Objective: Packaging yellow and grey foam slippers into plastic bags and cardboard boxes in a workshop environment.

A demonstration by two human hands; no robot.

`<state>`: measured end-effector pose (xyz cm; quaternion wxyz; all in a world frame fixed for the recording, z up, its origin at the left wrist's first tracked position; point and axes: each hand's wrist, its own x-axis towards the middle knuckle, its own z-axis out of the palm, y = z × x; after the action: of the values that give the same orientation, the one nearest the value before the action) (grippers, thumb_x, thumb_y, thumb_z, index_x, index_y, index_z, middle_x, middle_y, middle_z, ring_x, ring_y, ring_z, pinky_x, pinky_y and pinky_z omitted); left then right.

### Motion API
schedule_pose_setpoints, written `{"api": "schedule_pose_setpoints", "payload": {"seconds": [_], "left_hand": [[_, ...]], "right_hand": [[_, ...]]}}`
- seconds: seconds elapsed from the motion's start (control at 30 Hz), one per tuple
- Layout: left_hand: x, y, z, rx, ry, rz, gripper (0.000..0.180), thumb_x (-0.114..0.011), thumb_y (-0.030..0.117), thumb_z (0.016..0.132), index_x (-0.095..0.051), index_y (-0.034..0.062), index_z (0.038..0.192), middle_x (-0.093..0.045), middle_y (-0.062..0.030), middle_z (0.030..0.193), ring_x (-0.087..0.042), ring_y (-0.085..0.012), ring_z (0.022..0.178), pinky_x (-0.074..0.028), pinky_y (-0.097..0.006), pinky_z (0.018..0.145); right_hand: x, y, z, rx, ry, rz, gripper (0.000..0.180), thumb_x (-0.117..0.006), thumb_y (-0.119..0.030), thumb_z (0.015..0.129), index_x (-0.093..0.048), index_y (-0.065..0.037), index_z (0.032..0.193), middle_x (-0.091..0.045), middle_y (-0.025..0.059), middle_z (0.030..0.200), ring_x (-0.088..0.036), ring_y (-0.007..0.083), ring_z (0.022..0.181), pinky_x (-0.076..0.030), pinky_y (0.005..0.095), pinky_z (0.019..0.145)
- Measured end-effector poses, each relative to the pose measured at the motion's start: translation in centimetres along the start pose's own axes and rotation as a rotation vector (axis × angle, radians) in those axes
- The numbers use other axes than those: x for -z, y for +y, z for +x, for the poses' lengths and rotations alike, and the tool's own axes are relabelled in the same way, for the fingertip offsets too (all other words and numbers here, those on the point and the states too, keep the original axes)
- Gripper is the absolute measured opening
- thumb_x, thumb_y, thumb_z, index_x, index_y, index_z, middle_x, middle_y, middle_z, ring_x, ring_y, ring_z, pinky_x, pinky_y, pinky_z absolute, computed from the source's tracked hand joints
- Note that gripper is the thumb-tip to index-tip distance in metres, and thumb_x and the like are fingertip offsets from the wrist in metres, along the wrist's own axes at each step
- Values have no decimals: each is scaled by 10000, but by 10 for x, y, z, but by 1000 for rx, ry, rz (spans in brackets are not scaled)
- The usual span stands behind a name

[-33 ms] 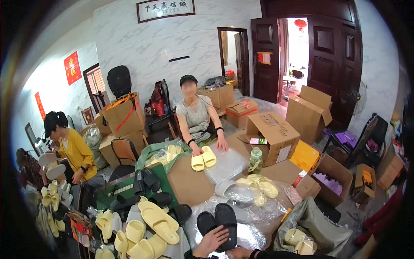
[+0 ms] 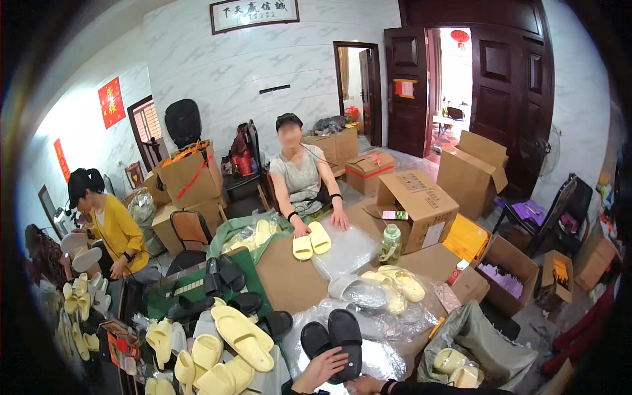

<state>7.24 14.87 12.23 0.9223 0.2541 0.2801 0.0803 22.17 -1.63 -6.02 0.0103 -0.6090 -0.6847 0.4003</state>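
A pair of black slippers lies side by side on clear plastic bags at the near middle of the table. My left hand rests on the near part of the right-hand slipper, its fingers stretched out across the footbed. Close to that slipper's heel, at the bottom edge of the view, is my right hand; its fingers are mostly hidden, beside shiny clear plastic. Just left of my hands is a heap of yellow slippers, with black ones behind it on a green surface.
Across the table a person has one hand on yellow slippers; another person in yellow works at the left. Bagged grey slippers, a green bottle and an opened carton stand beyond. A sack lies at right.
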Motion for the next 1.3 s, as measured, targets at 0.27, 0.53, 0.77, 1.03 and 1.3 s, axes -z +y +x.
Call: {"api": "schedule_pose_setpoints", "payload": {"seconds": [0.27, 0.53, 0.77, 1.03, 1.3], "left_hand": [[32, -57, -50, -7, 197, 1007, 348, -472, 185, 904, -510, -60, 1148, -582, -179, 1115, -538, -248, 1037, -425, -339, 909], [79, -134, -42, -174, -6, 1075, 405, -527, 232, 881, -509, -15, 1201, -582, -165, 1143, -520, -251, 1076, -394, -350, 934], [98, -154, -34, -133, 102, 1552, 413, -509, 301, 878, -544, 5, 1163, -579, -217, 1116, -503, -388, 1075, -405, -414, 916], [83, -152, -46, -145, 164, 1770, 430, -498, 341, 859, -549, 46, 1168, -463, -249, 1257, -409, -408, 1163, -343, -454, 980], [94, -157, -40, -259, 56, 1864, 464, -532, 389, 820, -552, 84, 1169, -498, -283, 1185, -447, -431, 1103, -351, -473, 970]], "right_hand": [[-9, -9, 14, 141, 224, -123, 184, -528, -189, 764, -646, -94, 870, -646, 105, 787, -621, 261, 771, -467, 350, 654], [69, -63, -29, -45, -60, -25, 401, -490, -327, 841, -491, -126, 1188, -591, 172, 1080, -573, 346, 997, -481, 453, 756], [110, -67, 10, -7, 316, -49, 332, -506, -344, 839, -587, -189, 1122, -542, 210, 1158, -526, 383, 1064, -443, 438, 852], [125, -82, 49, -244, 266, 18, 460, -555, -392, 793, -519, -299, 1242, -307, 340, 1320, -255, 502, 1256, -290, 562, 988], [128, -92, 52, -284, 499, -40, 520, -558, -360, 772, -531, -117, 1230, -493, 230, 1187, -400, 375, 1187, -302, 484, 992]]}}
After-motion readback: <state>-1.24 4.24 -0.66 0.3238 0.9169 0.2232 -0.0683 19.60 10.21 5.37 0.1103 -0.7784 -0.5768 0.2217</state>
